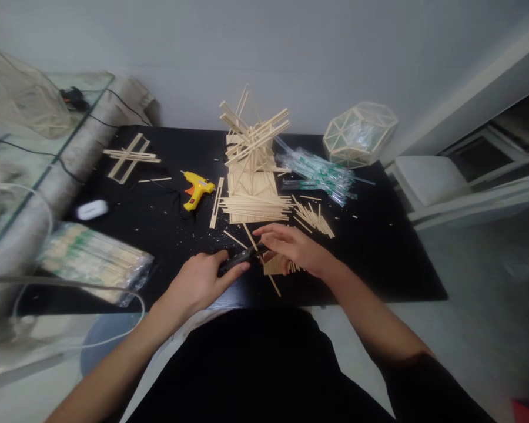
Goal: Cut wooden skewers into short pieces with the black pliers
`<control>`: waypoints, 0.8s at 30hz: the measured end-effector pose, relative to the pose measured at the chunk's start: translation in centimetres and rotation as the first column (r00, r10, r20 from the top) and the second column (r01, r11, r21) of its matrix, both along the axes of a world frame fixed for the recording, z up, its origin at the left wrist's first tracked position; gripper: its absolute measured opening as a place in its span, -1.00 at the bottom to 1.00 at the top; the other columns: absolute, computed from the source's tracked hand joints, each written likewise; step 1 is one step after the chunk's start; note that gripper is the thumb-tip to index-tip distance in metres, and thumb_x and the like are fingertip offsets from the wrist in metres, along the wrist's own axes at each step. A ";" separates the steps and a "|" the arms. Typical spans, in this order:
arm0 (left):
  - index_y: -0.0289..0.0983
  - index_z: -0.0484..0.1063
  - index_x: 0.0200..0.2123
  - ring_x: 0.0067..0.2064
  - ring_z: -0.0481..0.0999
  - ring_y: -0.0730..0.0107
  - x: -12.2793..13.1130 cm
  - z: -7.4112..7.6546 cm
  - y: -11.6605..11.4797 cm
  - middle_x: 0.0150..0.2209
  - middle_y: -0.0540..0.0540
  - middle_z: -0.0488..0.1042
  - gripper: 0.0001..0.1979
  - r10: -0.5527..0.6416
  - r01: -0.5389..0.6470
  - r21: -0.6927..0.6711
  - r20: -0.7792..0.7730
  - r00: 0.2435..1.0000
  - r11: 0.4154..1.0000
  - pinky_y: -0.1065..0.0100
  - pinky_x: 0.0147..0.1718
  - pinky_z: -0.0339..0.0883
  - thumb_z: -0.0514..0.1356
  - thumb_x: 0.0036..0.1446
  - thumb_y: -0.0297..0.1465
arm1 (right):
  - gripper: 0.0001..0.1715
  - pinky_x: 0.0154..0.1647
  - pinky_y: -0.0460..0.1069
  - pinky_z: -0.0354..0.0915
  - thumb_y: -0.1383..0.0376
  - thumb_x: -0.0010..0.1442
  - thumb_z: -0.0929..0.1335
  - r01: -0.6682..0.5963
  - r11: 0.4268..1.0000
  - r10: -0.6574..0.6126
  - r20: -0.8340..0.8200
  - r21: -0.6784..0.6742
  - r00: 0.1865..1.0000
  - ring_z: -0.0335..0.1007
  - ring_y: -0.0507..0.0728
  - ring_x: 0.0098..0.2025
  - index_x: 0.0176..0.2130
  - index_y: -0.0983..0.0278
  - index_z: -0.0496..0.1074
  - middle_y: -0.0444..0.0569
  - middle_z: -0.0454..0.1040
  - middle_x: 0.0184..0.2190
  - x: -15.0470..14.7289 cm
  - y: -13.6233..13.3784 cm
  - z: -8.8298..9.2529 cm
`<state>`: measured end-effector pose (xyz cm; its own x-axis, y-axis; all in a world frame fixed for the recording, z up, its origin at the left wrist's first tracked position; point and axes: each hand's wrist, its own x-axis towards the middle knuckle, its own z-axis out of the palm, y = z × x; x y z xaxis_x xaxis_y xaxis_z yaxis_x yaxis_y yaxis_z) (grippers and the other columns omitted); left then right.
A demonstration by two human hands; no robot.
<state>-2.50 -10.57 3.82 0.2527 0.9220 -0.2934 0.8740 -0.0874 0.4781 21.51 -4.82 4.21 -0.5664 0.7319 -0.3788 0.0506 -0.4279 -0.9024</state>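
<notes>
My left hand (198, 279) is closed around a dark pair of pliers (245, 255), whose jaws point right. Across the jaws lies a thin wooden stick (273, 284), slanting from upper left to lower right. My right hand (297, 248) is at the jaws with its fingers bent around the stick; the exact grip is partly hidden. Below that hand, a row of short cut sticks (272, 267) lies side by side on the black table. Just beyond is a pile of long sticks (255, 208).
A yellow glue gun (197, 190) lies left of a stick structure (256, 144). Green-printed wrappers (321, 171) and a faceted stick frame (359, 135) are at the right. Bagged sticks (97, 258), a white case (92, 210) and crossed sticks (130, 157) occupy the left.
</notes>
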 end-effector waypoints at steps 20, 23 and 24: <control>-0.20 0.42 -0.51 -0.41 0.54 0.09 -0.1 -0.7 0.2 -0.53 -0.16 0.49 -0.27 0.056 -0.054 0.016 -0.157 0.986 0.998 0.27 -0.41 0.14 -0.11 0.26 0.27 | -0.76 -0.38 -0.07 0.63 0.17 0.25 0.50 0.079 0.997 -0.076 0.123 -0.021 0.990 0.62 0.03 -0.46 -0.28 0.30 0.49 0.03 0.57 -0.14 1.4 0.7 1.5; -0.20 0.38 -0.55 -0.42 0.50 0.18 -0.9 -1.2 0.5 -0.56 -0.09 0.45 -0.30 0.118 -0.118 -0.034 -0.014 0.993 0.992 0.28 -0.37 0.15 -0.10 0.30 0.22 | -0.74 -0.54 -0.12 0.55 0.15 0.21 0.51 0.106 0.992 -0.118 0.214 0.066 0.970 0.60 0.02 -0.50 -0.30 0.29 0.50 0.02 0.60 -0.19 4.4 2.3 2.5; -0.20 0.35 -0.57 -0.44 0.48 0.22 -1.1 -1.4 0.5 -0.58 -0.07 0.42 -0.31 0.137 -0.135 -0.047 0.041 0.990 0.990 0.29 -0.37 0.15 -0.09 0.31 0.20 | -0.73 -0.59 -0.15 0.51 0.15 0.20 0.52 0.139 0.983 -0.165 0.254 0.117 0.953 0.57 0.01 -0.53 -0.31 0.30 0.51 0.00 0.61 -0.26 5.4 3.0 2.7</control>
<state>-3.61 -10.03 2.45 0.1388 0.9353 -0.3255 0.8546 0.0530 0.5167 26.94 -1.85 6.88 -0.3358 0.8420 -0.4222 0.2314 -0.3607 -0.9035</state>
